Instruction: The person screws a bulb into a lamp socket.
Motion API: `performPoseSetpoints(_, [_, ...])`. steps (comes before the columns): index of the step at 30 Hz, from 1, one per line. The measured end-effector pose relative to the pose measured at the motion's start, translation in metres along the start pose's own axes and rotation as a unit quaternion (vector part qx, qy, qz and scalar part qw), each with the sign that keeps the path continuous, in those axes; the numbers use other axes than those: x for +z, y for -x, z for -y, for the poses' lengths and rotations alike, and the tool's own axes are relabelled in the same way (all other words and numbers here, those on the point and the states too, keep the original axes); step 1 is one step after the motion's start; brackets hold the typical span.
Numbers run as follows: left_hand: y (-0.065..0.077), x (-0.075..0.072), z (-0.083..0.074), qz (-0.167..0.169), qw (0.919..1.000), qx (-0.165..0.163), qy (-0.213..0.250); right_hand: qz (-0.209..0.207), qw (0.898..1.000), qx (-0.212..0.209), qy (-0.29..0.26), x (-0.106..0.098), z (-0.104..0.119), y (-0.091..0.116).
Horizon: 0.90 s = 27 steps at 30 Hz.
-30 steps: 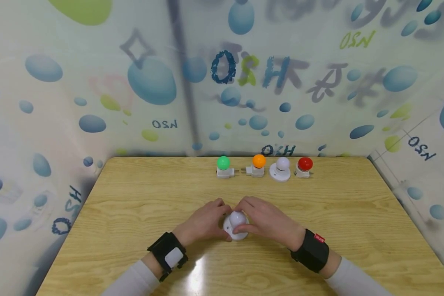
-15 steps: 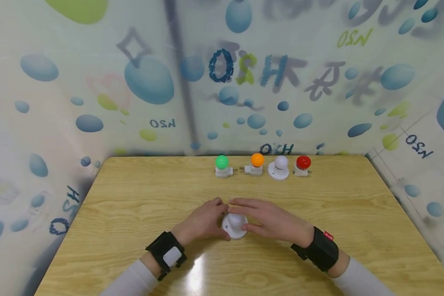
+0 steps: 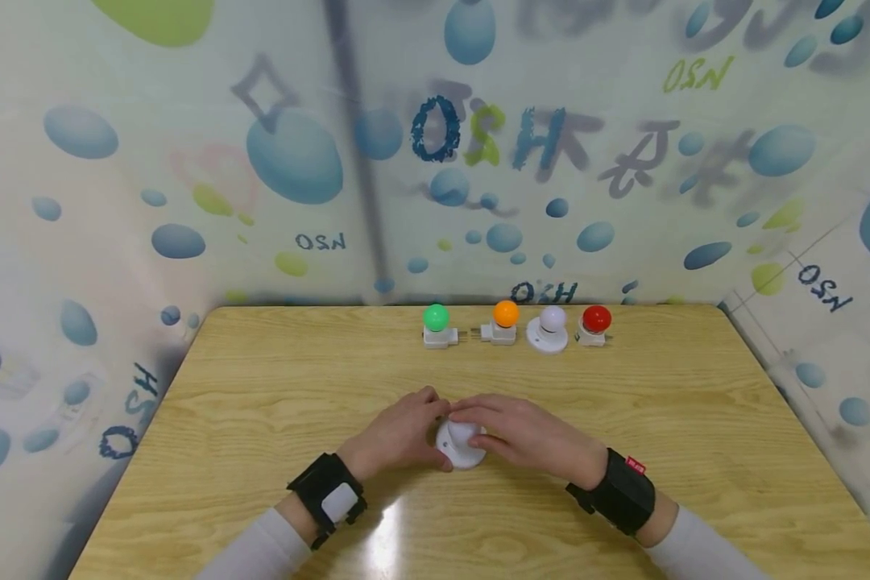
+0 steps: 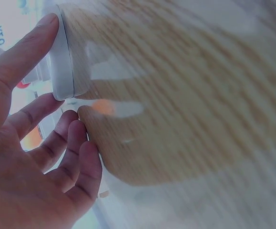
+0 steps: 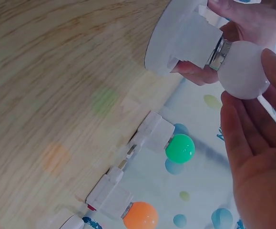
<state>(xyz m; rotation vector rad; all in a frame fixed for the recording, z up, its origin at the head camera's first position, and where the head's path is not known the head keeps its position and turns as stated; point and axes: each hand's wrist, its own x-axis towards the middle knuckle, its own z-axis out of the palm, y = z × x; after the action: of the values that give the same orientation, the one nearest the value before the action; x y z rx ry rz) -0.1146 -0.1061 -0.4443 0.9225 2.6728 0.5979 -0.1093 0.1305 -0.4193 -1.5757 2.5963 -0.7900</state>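
Observation:
A white round-based lamp holder [image 3: 458, 461] stands on the wooden table in front of the person. My left hand [image 3: 399, 435] grips its base, with the thumb on the near side and a fingertip on the far side. In the holder's socket sits a white bulb [image 5: 242, 71], which my right hand [image 3: 525, 435] pinches between thumb and fingers. A strip of the bulb's metal screw thread [image 5: 219, 54] shows between bulb and socket in the right wrist view. Within the left wrist view, the base's rim [image 4: 61, 62] lies under the thumb.
Along the table's back edge stand a green bulb [image 3: 437, 317] and an orange bulb [image 3: 506, 314] in plug sockets, a white bulb [image 3: 553, 319] on a round base, and a red bulb [image 3: 597, 319] in a plug socket. A patterned curtain [image 3: 261, 266] hangs behind.
My right hand's fingers loosened and straightened off the bulb half a second ago, and now curl back onto it. The left hand keeps its hold on the base.

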Motion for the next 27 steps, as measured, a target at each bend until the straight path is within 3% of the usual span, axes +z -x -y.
performPoseSetpoints(7, [0.0016, -0.0014, 0.0004, 0.001, 1.0000, -0.003, -0.004, -0.011, 0.999, 0.044, 0.005, 0.0021, 0.0030, -0.0052])
performPoseSetpoints(15, [-0.0015, 0.0017, 0.0001, -0.001, 1.0000, 0.003, -0.007, -0.035, 0.997, 0.059, 0.029, 0.0052, 0.0016, -0.0039])
performPoseSetpoints(19, [-0.0018, 0.0018, 0.0000, 0.000, 1.0000, 0.001, -0.006, -0.013, 0.998, 0.064, 0.021, 0.0042, 0.0011, -0.0009])
performPoseSetpoints(27, [-0.0009, 0.0011, 0.0008, 0.003, 0.9999, -0.004, -0.010, 0.034, 0.998, 0.034, -0.029, 0.0005, 0.0022, 0.0009])
